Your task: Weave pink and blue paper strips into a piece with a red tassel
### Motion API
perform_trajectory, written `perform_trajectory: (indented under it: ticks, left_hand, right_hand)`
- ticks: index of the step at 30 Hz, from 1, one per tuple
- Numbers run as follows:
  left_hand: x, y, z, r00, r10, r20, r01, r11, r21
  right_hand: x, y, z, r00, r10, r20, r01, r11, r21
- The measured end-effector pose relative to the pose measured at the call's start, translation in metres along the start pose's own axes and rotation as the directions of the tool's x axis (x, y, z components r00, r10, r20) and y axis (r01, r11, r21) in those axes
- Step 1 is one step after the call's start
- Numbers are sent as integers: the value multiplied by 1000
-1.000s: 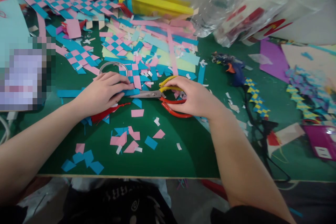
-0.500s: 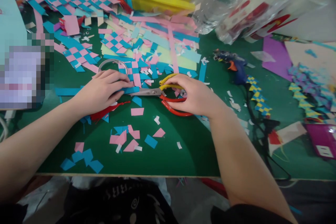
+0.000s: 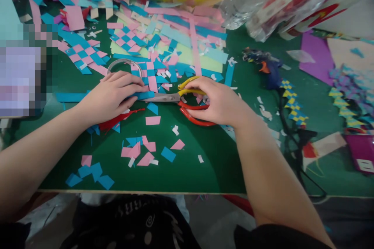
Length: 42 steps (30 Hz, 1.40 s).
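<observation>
My right hand [image 3: 217, 99] is wrapped round the handles of a pair of scissors [image 3: 168, 97], one handle yellow and one red. The blades point left and meet the end of a blue paper strip [image 3: 146, 95]. My left hand [image 3: 118, 95] presses and grips that strip, its fingertips close to the blades. A red tassel [image 3: 115, 120] lies just below my left hand. Behind the same hand sits a roll of tape [image 3: 125, 62], partly covered by the fingers. Cut pink pieces [image 3: 153, 120] and blue pieces [image 3: 168, 154] are scattered in front of the hands.
Woven pink and blue paper strips [image 3: 84, 56] and offcuts pile up at the back. A blue glue gun [image 3: 271, 74] with a dark cable lies right, near plastic-wrapped cups [image 3: 274, 11]. At left is a phone-like blurred object [image 3: 17, 81]. The green table's front edge [image 3: 140, 192] runs below.
The view has shifted slightly, so the things at the back sit higher in it. Both hands, the scissors and the blue strip keep nearly the same positions relative to each other.
</observation>
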<state>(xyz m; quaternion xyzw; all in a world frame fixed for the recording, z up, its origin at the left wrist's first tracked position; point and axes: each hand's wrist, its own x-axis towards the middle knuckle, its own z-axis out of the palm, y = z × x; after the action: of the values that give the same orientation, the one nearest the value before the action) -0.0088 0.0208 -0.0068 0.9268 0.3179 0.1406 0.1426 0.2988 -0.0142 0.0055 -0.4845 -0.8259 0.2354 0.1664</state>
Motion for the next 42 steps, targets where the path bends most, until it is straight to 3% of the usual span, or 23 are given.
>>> perform_trajectory:
  ticks: [42]
  left_hand:
    - [1,0,0,1000,-10,10,9,1000,7]
  right_hand:
    - [0,-1,0,1000,12,13,-11,1000,-11]
